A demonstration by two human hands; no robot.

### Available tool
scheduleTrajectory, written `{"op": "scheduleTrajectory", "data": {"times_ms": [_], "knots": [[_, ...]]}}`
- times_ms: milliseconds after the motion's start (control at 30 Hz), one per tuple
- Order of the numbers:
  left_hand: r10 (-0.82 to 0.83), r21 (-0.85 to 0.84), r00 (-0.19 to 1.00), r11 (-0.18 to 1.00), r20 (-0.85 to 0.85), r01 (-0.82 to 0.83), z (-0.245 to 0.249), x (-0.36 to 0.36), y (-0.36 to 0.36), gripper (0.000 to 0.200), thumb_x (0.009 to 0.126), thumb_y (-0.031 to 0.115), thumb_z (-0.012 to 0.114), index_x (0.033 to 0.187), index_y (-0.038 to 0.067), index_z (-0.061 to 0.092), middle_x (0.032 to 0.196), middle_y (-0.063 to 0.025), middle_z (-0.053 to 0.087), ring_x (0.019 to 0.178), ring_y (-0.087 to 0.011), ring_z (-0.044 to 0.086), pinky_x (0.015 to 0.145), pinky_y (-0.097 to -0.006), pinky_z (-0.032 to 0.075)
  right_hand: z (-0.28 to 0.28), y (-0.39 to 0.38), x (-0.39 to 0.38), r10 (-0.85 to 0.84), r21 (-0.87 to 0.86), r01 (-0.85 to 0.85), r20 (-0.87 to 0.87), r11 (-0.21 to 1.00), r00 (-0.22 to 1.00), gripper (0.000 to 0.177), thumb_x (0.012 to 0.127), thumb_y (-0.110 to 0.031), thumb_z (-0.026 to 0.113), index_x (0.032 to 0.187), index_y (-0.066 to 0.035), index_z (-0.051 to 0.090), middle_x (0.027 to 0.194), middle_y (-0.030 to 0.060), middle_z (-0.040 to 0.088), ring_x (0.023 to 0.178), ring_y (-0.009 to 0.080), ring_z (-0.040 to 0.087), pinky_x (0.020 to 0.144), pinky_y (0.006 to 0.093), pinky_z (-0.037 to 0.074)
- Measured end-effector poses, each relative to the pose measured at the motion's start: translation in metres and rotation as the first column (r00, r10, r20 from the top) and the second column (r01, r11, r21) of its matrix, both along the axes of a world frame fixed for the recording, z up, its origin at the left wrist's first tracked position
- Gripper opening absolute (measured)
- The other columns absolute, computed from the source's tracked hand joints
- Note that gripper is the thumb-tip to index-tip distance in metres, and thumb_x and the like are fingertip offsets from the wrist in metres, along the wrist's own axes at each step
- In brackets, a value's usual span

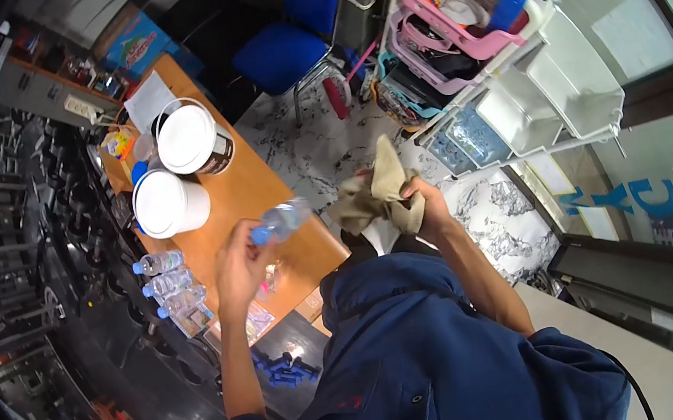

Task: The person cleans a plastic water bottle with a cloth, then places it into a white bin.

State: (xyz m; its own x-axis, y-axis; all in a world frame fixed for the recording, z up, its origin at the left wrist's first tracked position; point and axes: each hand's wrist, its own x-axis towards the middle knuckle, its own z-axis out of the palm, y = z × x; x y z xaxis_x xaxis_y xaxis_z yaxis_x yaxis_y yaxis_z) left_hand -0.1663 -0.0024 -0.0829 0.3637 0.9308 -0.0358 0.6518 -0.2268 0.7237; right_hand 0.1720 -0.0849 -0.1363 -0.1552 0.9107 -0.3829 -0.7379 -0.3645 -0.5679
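Note:
My left hand (240,265) is at the cap end of a clear plastic bottle (286,217) with a blue cap, its fingers closed near the cap. The bottle lies tilted over the right edge of the orange-brown table (257,188). In my right hand (431,208) is a bunched beige-olive cloth (381,191), held in front of my body above the floor. Several similar bottles (169,283) stand in a row at the table's left edge, to the left of my left hand.
Two white lidded buckets (185,141) (162,206) stand on the table. Beyond it is a blue chair (277,52). Pink baskets (463,10) and white bins (518,101) stand at the upper right. A small packet (271,280) lies near my left hand.

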Motion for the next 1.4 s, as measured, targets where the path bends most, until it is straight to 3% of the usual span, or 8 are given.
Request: {"op": "scheduleTrajectory", "data": {"times_ms": [333,467,600,867,1100,1200,1333,1400], "knots": [[-0.61,0.108,0.728,0.784,0.314,0.611,0.077,0.177,-0.038,0.032,0.089,0.021,0.085,0.114,0.005,0.071,0.097,-0.0083,0.074,0.076,-0.0156,0.067,0.069,-0.0295,0.052,0.046,-0.08,0.064,0.114,0.282,-0.194,0.277,0.939,0.954,0.068,0.081,-0.018,0.082,0.141,0.004,0.059,0.124,0.0105,0.069,0.112,0.0181,0.064,0.099,0.0335,0.051],[-0.433,-0.131,0.737,0.812,0.52,0.569,0.058,0.221,-0.058,0.033,0.093,0.021,0.083,0.119,0.005,0.07,0.092,-0.0029,0.068,0.075,-0.0088,0.057,0.067,-0.0251,0.045,0.066,-0.106,0.064,-0.028,0.241,-0.086,0.434,0.967,0.9,0.075,0.077,-0.016,0.093,0.141,0.001,0.057,0.124,0.0078,0.066,0.113,0.0164,0.063,0.099,0.0326,0.051],[-0.193,0.08,0.919,0.981,0.345,0.176,0.035,0.241,-0.101,0.04,0.094,0.019,0.082,0.125,0.001,0.065,0.096,-0.0032,0.062,0.082,-0.0123,0.053,0.076,-0.0281,0.046,0.056,-0.119,0.056,-0.33,0.268,0.205,0.601,0.941,0.728,0.068,0.078,-0.015,0.092,0.135,-0.001,0.057,0.122,0.0077,0.065,0.114,0.0161,0.061,0.098,0.0332,0.051],[-0.455,0.002,0.884,0.889,0.108,0.458,-0.012,0.24,-0.18,0.092,0.084,0.022,0.085,0.156,-0.001,0.033,0.139,-0.0263,0.06,0.124,-0.0461,0.064,0.103,-0.0488,0.052,0.068,-0.145,0.055,-0.565,0.13,0.605,0.551,0.785,0.615,0.041,0.09,-0.016,0.085,0.119,-0.002,0.06,0.103,0.0049,0.07,0.09,0.0118,0.066,0.076,0.0294,0.055],[-0.321,-0.271,0.857,0.853,0.403,0.447,-0.002,0.252,-0.196,0.086,0.081,0.018,0.085,0.151,0.002,0.038,0.127,-0.0259,0.065,0.112,-0.0392,0.071,0.094,-0.0475,0.056,0.093,-0.161,0.066,-0.555,0.214,0.532,0.526,0.82,0.645,0.042,0.095,-0.019,0.082,0.128,-0.001,0.062,0.11,0.0036,0.071,0.099,0.0106,0.064,0.088,0.0284,0.053],[-0.025,-0.71,0.751,0.306,0.66,0.634,-0.006,0.249,-0.193,0.084,0.08,0.023,0.087,0.148,0.002,0.041,0.115,-0.0208,0.068,0.098,-0.0292,0.073,0.084,-0.0421,0.058,0.086,-0.167,0.096,-0.448,0.297,0.337,0.537,0.893,0.714,0.053,0.094,-0.012,0.077,0.142,0.001,0.057,0.125,0.0068,0.07,0.112,0.0162,0.065,0.1,0.0324,0.053],[0.548,-0.437,0.43,-0.127,0.718,0.89,0.003,0.265,-0.229,0.084,0.081,0.041,0.085,0.141,0.001,0.043,0.085,-0.0097,0.061,0.074,-0.0222,0.069,0.069,-0.0323,0.057,0.082,-0.173,0.126,-0.397,0.142,0.404,-0.08,0.903,0.914,0.058,0.085,-0.003,0.079,0.139,0.001,0.057,0.126,0.0129,0.071,0.115,0.026,0.071,0.104,0.0396,0.057],[0.771,0.065,0.241,-0.342,0.59,0.937,-0.019,0.284,-0.243,0.083,0.082,0.042,0.083,0.141,0.0,0.041,0.083,-0.011,0.06,0.067,-0.0209,0.066,0.062,-0.031,0.055,0.048,-0.175,0.137,-0.196,0.203,0.323,-0.473,0.924,0.859,0.056,0.085,-0.009,0.081,0.136,-0.001,0.058,0.123,0.0127,0.071,0.115,0.0259,0.071,0.103,0.0411,0.058]]}}
